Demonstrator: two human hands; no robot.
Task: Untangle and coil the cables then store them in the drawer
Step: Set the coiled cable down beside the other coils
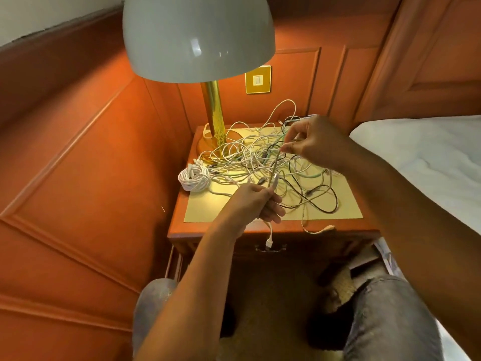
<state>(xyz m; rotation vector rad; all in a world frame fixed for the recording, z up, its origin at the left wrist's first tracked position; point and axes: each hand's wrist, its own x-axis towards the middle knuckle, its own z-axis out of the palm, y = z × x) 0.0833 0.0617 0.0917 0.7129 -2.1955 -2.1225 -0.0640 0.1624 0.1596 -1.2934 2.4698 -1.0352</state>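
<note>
In the middle of the frame the left hand (256,201) grips a thin grey cable (275,168), fingers curled round it near its plug, while the right hand (316,142) pinches the same strand higher up between thumb and fingertips, so the cable runs taut between them. It rises out of a loose tangle of white, black and pale green cables (263,157) spread across the glossy yellow tabletop (346,204) of a red-brown wooden nightstand. One white cable bundle, already coiled (194,177), sits at the tabletop's left edge. The likely trouble: the thin, springy strands loop through one another, so a hard pull could cinch a knot tighter or drag the whole heap off the slick surface. Some strands also lie round the brass lamp base (208,147) at upper left, and tugging could rock the lamp. A white plug end (268,242) dangles over the front edge, above the drawer handle (270,248); the drawer looks closed.
</note>
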